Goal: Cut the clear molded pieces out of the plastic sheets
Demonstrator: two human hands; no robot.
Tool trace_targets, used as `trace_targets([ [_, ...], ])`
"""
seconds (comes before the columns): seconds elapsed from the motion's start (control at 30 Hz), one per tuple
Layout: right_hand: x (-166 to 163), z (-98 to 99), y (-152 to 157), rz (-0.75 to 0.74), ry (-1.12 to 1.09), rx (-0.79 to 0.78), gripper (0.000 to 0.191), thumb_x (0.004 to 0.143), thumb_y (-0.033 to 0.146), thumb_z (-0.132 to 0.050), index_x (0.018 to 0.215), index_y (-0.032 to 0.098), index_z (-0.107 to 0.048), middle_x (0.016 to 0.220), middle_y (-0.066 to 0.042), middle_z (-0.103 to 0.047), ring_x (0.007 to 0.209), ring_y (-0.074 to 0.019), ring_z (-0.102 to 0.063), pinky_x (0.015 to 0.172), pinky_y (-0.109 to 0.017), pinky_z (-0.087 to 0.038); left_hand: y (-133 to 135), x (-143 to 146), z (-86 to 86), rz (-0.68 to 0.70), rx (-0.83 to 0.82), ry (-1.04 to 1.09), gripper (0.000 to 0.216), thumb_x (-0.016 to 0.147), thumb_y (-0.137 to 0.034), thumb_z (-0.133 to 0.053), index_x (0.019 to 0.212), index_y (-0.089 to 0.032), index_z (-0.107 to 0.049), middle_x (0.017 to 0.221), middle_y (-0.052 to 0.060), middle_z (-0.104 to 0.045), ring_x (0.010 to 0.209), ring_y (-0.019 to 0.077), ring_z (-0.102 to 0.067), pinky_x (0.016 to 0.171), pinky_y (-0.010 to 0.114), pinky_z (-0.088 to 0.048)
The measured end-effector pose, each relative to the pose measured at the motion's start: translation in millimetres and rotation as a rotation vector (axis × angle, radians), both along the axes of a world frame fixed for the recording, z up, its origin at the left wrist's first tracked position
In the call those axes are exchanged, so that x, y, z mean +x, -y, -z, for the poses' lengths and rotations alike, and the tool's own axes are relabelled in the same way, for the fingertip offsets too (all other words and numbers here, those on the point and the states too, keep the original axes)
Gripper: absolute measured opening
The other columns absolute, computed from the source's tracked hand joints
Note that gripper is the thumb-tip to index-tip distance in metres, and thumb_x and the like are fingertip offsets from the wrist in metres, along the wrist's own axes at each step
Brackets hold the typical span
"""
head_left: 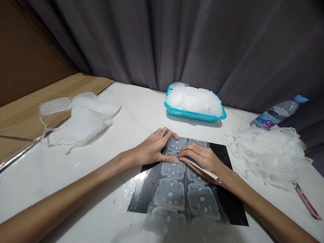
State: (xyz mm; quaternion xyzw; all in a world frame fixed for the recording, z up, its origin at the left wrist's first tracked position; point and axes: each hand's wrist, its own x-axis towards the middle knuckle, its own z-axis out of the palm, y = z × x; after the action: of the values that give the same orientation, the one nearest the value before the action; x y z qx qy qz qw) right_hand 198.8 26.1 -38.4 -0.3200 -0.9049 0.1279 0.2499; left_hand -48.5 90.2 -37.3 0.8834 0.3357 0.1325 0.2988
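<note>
A translucent sheet [172, 193] with rows of rounded, moulded shapes lies over a black mat [224, 153] on the white table. My left hand [158, 146] rests on the sheet's far left part, thumb and fingers apart, touching it around one of the shapes. In my right hand [204, 158] is a slim white pen-like tool [202, 168], its back end pointing toward my wrist. The tool's tip is hidden by my fingers, close to the strip between the two columns of shapes. The fingers are closed around it, just right of my left thumb.
A turquoise basket [194, 115] heaped with translucent white pieces stands at the back. Clear plastic scraps [272, 155] are piled right, beside a lying water bottle [278, 111] and a pink-handled tool [307, 202]. More thin plastic sheets [83, 118] lie left, near cardboard [50, 92].
</note>
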Motion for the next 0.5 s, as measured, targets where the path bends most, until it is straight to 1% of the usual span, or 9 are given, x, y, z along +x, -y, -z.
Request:
trace_targets([
  [0.1,-4.7,9.5,-0.3,0.048,0.043,0.071,0.022,0.111,0.029,-0.045,0.114,0.021,-0.066,0.109,-0.009,-0.074,0.101,-0.0224,-0.070,0.087,-0.035,-0.056,0.1,-0.9,1.4,-0.002,0.010,0.034,0.075,0.081,-0.074,-0.072,0.135,-0.025,-0.055,0.128,0.010,-0.056,0.120,0.0339,-0.051,0.107,0.048,-0.042],
  [0.23,-13.2,18.5,5.9,0.097,0.147,0.150,0.029,0.110,0.026,-0.044,0.134,0.018,-0.058,0.121,-0.014,-0.070,0.113,-0.0275,-0.066,0.089,-0.040,-0.056,0.3,-1.2,3.2,-0.004,0.021,0.030,0.079,0.081,-0.075,-0.071,0.137,-0.024,-0.053,0.130,0.011,-0.054,0.124,0.0353,-0.050,0.109,0.050,-0.042],
  [0.3,-15.6,18.8,5.0,0.102,0.168,0.160,0.030,0.109,0.021,-0.044,0.135,0.017,-0.058,0.121,-0.015,-0.069,0.113,-0.0285,-0.064,0.091,-0.041,-0.056,0.1,-0.6,4.2,-0.010,0.021,0.024,0.086,0.080,-0.076,-0.072,0.144,-0.023,-0.048,0.136,0.013,-0.051,0.128,0.0373,-0.048,0.111,0.052,-0.041],
  [0.33,-14.5,17.7,1.3,0.125,0.138,0.160,0.029,0.108,0.020,-0.044,0.132,0.017,-0.060,0.119,-0.014,-0.069,0.111,-0.0285,-0.064,0.092,-0.041,-0.055,-0.1,-0.1,4.7,-0.015,0.018,0.023,0.090,0.079,-0.076,-0.072,0.147,-0.024,-0.045,0.139,0.014,-0.050,0.130,0.0384,-0.046,0.112,0.053,-0.040],
  [0.4,-5.6,12.8,-13.4,0.255,-0.006,0.147,0.026,0.108,0.020,-0.043,0.125,0.018,-0.063,0.114,-0.014,-0.070,0.108,-0.0279,-0.065,0.095,-0.043,-0.054,-0.5,0.6,5.7,-0.025,0.005,0.014,0.097,0.079,-0.077,-0.072,0.154,-0.025,-0.039,0.144,0.015,-0.048,0.133,0.0404,-0.044,0.114,0.056,-0.038],
  [0.5,24.3,-1.7,-44.3,0.626,-0.308,0.110,0.025,0.107,0.027,-0.044,0.111,0.019,-0.067,0.109,-0.012,-0.070,0.103,-0.0269,-0.065,0.094,-0.044,-0.053,-1.0,-0.4,5.9,-0.031,-0.023,-0.016,0.104,0.080,-0.076,-0.071,0.162,-0.029,-0.029,0.147,0.015,-0.046,0.135,0.0422,-0.042,0.116,0.059,-0.035],
])
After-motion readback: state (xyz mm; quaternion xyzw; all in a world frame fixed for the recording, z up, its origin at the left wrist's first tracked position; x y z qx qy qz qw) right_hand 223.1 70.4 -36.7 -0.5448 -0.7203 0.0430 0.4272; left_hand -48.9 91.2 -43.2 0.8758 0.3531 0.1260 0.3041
